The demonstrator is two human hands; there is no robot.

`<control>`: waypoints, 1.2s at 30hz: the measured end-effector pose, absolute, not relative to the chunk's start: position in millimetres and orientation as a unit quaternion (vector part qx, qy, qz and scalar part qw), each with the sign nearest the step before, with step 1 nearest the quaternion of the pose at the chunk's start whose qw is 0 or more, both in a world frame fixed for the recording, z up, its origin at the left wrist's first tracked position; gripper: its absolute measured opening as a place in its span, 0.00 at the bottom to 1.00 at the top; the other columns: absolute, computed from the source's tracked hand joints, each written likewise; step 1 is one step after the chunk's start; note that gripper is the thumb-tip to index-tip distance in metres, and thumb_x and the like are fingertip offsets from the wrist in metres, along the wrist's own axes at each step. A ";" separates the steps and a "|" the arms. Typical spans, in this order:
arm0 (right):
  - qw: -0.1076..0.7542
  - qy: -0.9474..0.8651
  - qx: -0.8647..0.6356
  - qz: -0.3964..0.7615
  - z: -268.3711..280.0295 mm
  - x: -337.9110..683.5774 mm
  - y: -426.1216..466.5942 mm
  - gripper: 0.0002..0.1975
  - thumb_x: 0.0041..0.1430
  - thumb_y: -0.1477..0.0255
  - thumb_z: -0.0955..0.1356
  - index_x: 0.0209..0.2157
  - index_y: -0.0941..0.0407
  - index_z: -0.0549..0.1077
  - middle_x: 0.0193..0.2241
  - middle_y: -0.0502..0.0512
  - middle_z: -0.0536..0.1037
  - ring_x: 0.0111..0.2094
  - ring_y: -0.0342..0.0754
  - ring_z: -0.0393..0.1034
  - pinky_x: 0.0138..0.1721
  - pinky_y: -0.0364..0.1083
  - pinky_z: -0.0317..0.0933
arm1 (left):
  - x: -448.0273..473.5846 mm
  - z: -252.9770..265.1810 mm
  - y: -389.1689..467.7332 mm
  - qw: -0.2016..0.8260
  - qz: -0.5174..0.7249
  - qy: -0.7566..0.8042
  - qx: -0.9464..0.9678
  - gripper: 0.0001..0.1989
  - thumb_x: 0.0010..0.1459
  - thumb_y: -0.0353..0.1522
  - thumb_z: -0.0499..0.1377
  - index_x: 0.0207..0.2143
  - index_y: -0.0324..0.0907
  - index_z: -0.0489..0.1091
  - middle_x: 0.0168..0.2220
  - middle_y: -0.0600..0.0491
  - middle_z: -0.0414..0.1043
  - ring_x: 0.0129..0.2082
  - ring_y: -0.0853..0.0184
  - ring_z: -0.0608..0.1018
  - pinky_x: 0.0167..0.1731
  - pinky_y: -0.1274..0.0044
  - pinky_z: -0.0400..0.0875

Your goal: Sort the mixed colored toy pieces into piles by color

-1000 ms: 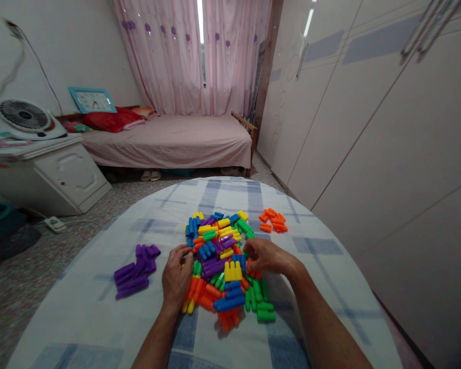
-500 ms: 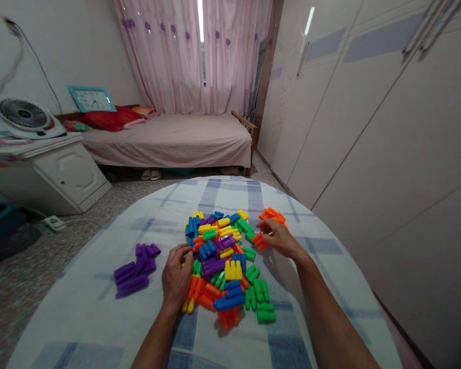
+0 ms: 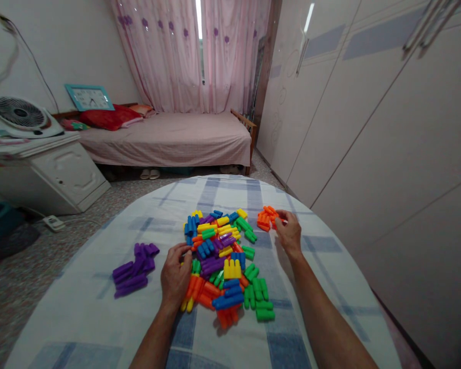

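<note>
A mixed heap of plastic building blocks (image 3: 215, 249), each shaped like joined tubes, lies at the middle of the round table in yellow, blue, purple, green and orange. My left hand (image 3: 175, 275) rests against its left edge, fingers loosely bent and thumb apart, with no block visible in it. At the far right of the heap, my right hand (image 3: 289, 233) has its thumb and fingertips on the right end of a small group of orange blocks (image 3: 266, 219). The fingers appear to pinch one orange block, partly hidden by them.
Purple blocks (image 3: 136, 269) form a separate group on the left. Green blocks (image 3: 260, 292) lie along the heap's right side. A checked cloth (image 3: 311, 287) covers the table. Beyond stand a bed (image 3: 176, 136), a cabinet (image 3: 69, 177) with a fan (image 3: 21, 115), and a wardrobe (image 3: 369, 128).
My right hand has moved right and slightly away from me, to the right side of the orange group. An orange block formerly near its fingers now lies with that group. My left hand stays put.
</note>
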State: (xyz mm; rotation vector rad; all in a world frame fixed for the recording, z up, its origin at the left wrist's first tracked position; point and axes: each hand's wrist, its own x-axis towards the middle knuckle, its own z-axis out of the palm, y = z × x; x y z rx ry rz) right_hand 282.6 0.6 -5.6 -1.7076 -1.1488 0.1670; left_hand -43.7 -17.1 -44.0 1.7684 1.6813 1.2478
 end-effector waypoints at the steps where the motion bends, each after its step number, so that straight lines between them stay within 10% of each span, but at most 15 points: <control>1: 0.512 -0.491 -0.700 0.087 -2.7 279.7 0.2 0.14 0.51 0.70 0.61 0.39 0.58 0.71 0.40 0.60 0.74 0.41 0.49 0.68 0.45 0.50 0.63 | -43.4 -43.6 -17.1 0.199 0.446 0.602 0.632 0.13 0.57 0.39 0.51 0.35 0.43 0.71 0.44 0.50 0.70 0.45 0.63 0.73 0.48 0.71 0.67; 7: 0.342 -0.670 -0.594 0.285 16.7 245.0 -10.7 0.11 0.53 0.68 0.64 0.37 0.58 0.73 0.32 0.52 0.76 0.33 0.44 0.70 0.36 0.43 0.61 | -42.9 -42.1 -17.0 0.203 0.452 0.601 0.627 0.13 0.56 0.40 0.51 0.35 0.43 0.71 0.43 0.49 0.71 0.44 0.62 0.73 0.47 0.71 0.68; 15: 0.182 -0.723 -0.624 0.234 13.8 207.7 -18.9 0.09 0.54 0.66 0.66 0.32 0.55 0.75 0.27 0.49 0.75 0.29 0.42 0.66 0.28 0.41 0.50 | -44.6 -45.1 -16.6 0.209 0.442 0.605 0.628 0.13 0.56 0.40 0.51 0.36 0.43 0.71 0.45 0.50 0.70 0.44 0.62 0.73 0.47 0.71 0.68; 36: 0.297 -0.605 -0.718 0.174 16.9 259.1 -8.2 0.10 0.54 0.65 0.64 0.32 0.58 0.72 0.29 0.52 0.75 0.31 0.45 0.68 0.33 0.43 0.58 | -43.7 -42.7 -16.5 0.197 0.442 0.605 0.632 0.13 0.56 0.39 0.51 0.35 0.43 0.72 0.44 0.50 0.71 0.44 0.63 0.74 0.45 0.73 0.69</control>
